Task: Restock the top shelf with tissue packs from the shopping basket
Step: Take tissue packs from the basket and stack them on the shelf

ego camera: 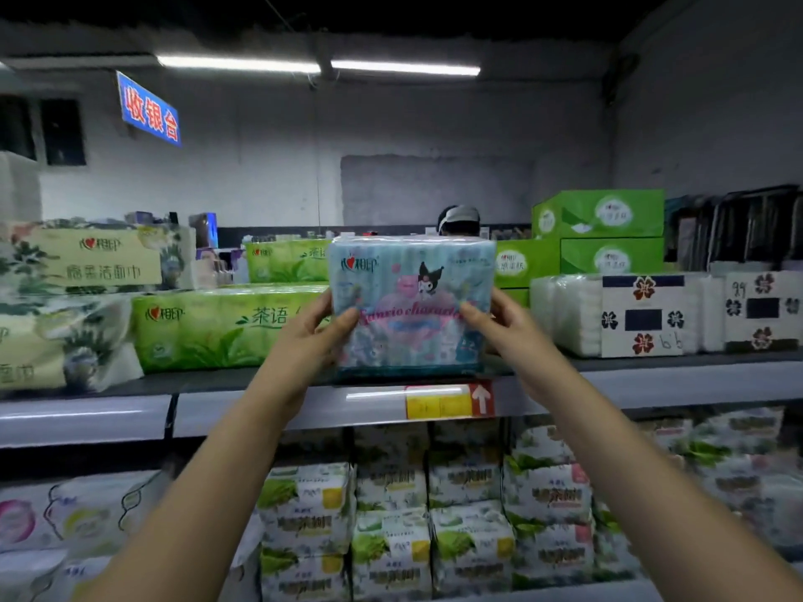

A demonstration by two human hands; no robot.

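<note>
Placement: left hand (317, 336) and right hand (508, 328) grip tissue pack (413, 306), seemingly touching top shelf (652, 380); next, likely a push inward.

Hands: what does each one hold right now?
Left hand: grips the blue tissue pack, left side.
Right hand: grips the same pack, right side.

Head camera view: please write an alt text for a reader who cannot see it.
The left hand and right hand hold a blue tissue pack upright at the top shelf front edge, between green tissue packs and white packs.
</note>
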